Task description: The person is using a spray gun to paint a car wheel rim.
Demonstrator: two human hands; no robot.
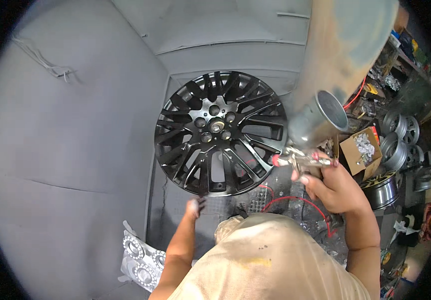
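A glossy black multi-spoke car wheel rim (pixel 216 126) faces me at the centre, raised above the floor; what supports it is hidden. My right hand (pixel 328 182) is wrapped round the handle of a metal spray gun (pixel 303 161), right of the rim's lower edge. On top of the gun sits a grey metal paint cup (pixel 311 122), tilted, its round mouth turned to the upper right. My left hand (pixel 195 206) is just below the rim's bottom edge, fingers partly spread and nothing in them. Whether its fingertips touch the rim I cannot tell.
Grey walls (pixel 75 135) stand close on the left and behind the rim. A red hose (pixel 300 198) curves across the floor. To the right are a cardboard box (pixel 355 155), several silver wheels (pixel 394 152) and a dark wheel (pixel 380 192). A paint-marked sheet (pixel 143 262) lies lower left.
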